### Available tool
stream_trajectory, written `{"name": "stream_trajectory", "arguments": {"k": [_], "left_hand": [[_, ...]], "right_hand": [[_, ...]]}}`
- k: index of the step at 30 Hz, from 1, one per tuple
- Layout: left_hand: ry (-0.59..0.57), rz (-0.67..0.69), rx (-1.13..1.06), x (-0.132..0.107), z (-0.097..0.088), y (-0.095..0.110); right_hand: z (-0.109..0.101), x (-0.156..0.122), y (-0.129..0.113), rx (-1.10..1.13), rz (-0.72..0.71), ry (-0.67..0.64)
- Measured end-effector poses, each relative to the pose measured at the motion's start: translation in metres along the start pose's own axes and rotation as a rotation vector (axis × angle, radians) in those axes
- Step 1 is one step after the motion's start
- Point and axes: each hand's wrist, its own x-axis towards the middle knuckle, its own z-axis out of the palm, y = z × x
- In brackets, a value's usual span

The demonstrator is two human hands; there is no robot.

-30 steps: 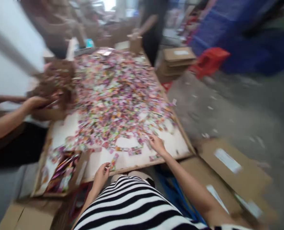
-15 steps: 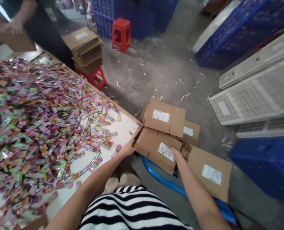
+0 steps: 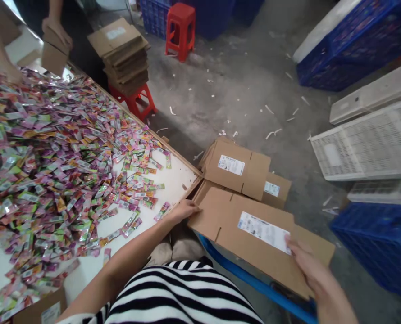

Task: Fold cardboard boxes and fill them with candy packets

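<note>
A flattened cardboard box (image 3: 221,216) with a white label is tilted up above a blue metal frame. My left hand (image 3: 187,210) pinches its left end, with the thumb on top. At the right end, my right hand (image 3: 307,263) holds the edge beside the label; it is slightly blurred and some fingers are hidden. Behind it lie other flattened boxes (image 3: 257,171) with labels, and one more cardboard sheet (image 3: 317,245) shows past its right end. To the left, a white table (image 3: 176,177) bears a large heap of small colourful packets (image 3: 68,157).
Across the table, a co-worker's hand (image 3: 56,33) holds a small carton (image 3: 53,58). Stacked flat cartons (image 3: 122,49) rest on a red stool (image 3: 141,101); another red stool (image 3: 180,31) stands behind. Blue crates (image 3: 379,247) and white crates (image 3: 369,148) line the right. Paper scraps litter the floor.
The cardboard box has come up and tilted, its right end moving right with my right hand. My left hand stays near the table corner. The co-worker's hands have moved over the table.
</note>
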Motion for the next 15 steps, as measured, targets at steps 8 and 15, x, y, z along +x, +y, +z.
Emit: {"name": "stream_trajectory", "arguments": {"k": [8, 15], "left_hand": [[0.743, 0.56, -0.583, -0.14, -0.096, 0.017], [1.234, 0.387, -0.822, -0.27, -0.14, -0.1]], "right_hand": [[0.086, -0.059, -0.149, -0.041, -0.87, -0.282], [0.246, -0.176, -0.198, 0.081, -1.156, -0.935]]}}
